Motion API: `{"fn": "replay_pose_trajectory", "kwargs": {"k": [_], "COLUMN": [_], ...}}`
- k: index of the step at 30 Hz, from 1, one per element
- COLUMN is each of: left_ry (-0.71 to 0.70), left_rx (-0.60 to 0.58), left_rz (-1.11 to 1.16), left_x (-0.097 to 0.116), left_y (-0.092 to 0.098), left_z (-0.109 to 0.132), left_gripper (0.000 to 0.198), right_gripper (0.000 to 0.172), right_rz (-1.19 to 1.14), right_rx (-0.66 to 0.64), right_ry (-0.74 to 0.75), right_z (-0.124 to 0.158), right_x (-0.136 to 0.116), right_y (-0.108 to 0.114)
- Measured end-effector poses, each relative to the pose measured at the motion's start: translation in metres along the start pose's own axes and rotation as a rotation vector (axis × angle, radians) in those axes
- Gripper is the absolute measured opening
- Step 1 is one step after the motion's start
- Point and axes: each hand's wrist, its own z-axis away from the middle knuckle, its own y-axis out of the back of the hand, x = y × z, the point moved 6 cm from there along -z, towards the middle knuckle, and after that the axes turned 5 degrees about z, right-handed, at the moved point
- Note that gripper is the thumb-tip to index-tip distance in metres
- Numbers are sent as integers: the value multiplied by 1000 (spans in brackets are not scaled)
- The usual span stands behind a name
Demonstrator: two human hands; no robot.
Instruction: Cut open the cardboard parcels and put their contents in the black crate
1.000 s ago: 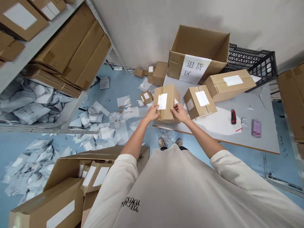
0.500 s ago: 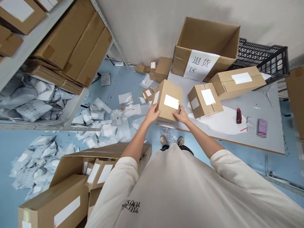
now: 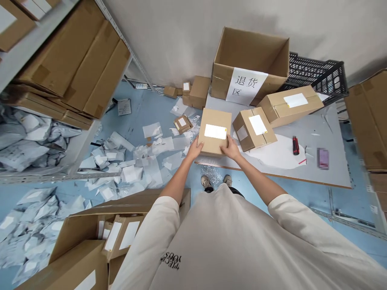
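Note:
Between my hands is a brown cardboard box (image 3: 215, 117) with a white label on top, at the left end of the grey table (image 3: 326, 133). My left hand (image 3: 195, 149) grips its near left corner, thumb on the top. On its near right side, my right hand (image 3: 231, 148) holds it the same way. I cannot tell whether its underside rests on the table. Just to the right stands a second labelled cardboard box (image 3: 246, 128), and a longer cardboard box (image 3: 279, 112) is behind that one.
A large open carton (image 3: 250, 44) with a paper sign and a black plastic crate (image 3: 323, 74) stand at the back. A red and black cutter (image 3: 295, 146) lies on the table. Left are a shelf (image 3: 75, 163), scattered mailing bags (image 3: 39, 225) and a carton of boxes (image 3: 121, 201).
The held box has been turned and levelled, so its left side label no longer shows. Both hands remain on it. The whole view has shifted a little.

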Motion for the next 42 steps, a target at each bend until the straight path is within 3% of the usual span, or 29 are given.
{"fn": "replay_pose_trajectory", "kwargs": {"k": [3, 6, 9, 12, 17, 23, 28, 32, 36, 42], "left_ry": [65, 107, 39, -102, -274, -397, -363, -269, -200, -51], "left_rx": [-15, 47, 95, 79, -54, -237, -334, -298, -213, -125], "left_rz": [11, -62, -163, -242, -315, -427, -526, -615, -659, -595], "left_x": [-9, -8, 11, 43, 96, 141, 160, 164, 163, 149], "left_y": [6, 15, 16, -1, -66, -171, -257, -297, -301, -269], "left_z": [-4, -6, -8, -11, -20, -21, -16, -11, 0, 14], "left_gripper": [63, 66, 73, 73, 63, 55, 53, 56, 58, 81], "right_gripper": [89, 90, 87, 75, 62, 63, 80, 85, 71, 57], "right_rz": [14, 3, -3, 24, 105, 135, 145, 102, 27, -6], "right_rx": [-5, -5, -28, 12, 170, 302, 270, 154, 135, 196], "right_ry": [7, 13, 38, 69, 81, -16, -116, -116, -21, 137], "right_z": [0, -1, -1, -2, -5, -2, -7, -17, -19, 3], "right_x": [-4, -6, -2, 7, 40, 110, 170, 199, 202, 170], "right_y": [-6, -9, -4, 17, 69, 127, 159, 167, 161, 141]}}
